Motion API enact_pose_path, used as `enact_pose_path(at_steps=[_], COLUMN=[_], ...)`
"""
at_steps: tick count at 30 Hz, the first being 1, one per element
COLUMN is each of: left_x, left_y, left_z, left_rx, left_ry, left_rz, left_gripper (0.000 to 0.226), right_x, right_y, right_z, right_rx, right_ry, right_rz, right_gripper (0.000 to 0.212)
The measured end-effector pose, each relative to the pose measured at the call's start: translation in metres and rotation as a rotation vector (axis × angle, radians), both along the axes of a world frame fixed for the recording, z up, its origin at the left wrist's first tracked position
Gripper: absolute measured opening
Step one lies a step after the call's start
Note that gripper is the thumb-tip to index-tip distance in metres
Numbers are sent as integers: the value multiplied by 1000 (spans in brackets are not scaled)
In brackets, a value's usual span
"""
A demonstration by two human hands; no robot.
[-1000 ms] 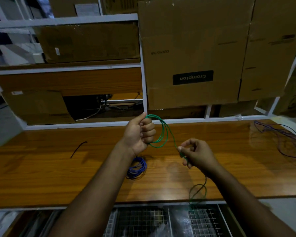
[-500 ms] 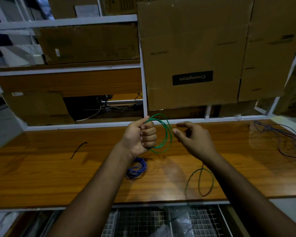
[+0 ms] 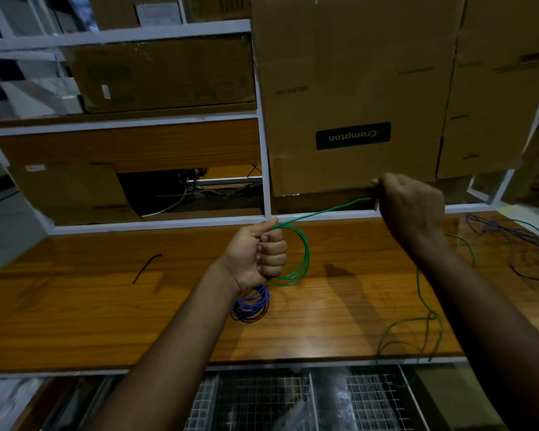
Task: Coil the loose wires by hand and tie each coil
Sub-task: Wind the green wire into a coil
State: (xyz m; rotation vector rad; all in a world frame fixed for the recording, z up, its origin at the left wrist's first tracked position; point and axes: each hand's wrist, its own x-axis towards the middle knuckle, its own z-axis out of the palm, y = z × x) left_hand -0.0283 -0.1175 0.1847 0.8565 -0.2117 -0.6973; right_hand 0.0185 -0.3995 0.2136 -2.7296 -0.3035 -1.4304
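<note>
— Judging by the way it hangs, the green wire [image 3: 296,253] is thin, light and springy — loops are kept only while they are gripped.

— Where is it held?

— The coil is clenched in the left hand [image 3: 259,256], fingers curled round the gathered loops above the wooden bench [image 3: 106,306]. A straight run is drawn out to the right hand [image 3: 409,206], where it appears to be pinched, though the fingertips are hidden behind the hand.

— And the slack?

— It is trailed over the bench's front edge. The next loop is best taken close to the coil. A tied-looking blue coil [image 3: 251,306] is lain beneath the left wrist.
</note>
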Motion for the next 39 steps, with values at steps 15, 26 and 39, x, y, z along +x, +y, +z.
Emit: enact_pose_path(at_steps=[15, 26, 39], left_x=[10, 8, 1], left_y=[21, -8, 1], left_z=[15, -4, -1], left_rx=[-56, 126, -27], left_ry=[-28, -14, 31], left_rz=[251, 153, -25], left_gripper=[52, 56, 47], right_x=[-8, -37, -39], right_y=[-18, 79, 83], right_z=[-53, -19, 10], right_rx=[1023, 646, 612], right_ry=[1327, 782, 622], right_rz=[753, 906, 749], right_gripper=[25, 28, 9])
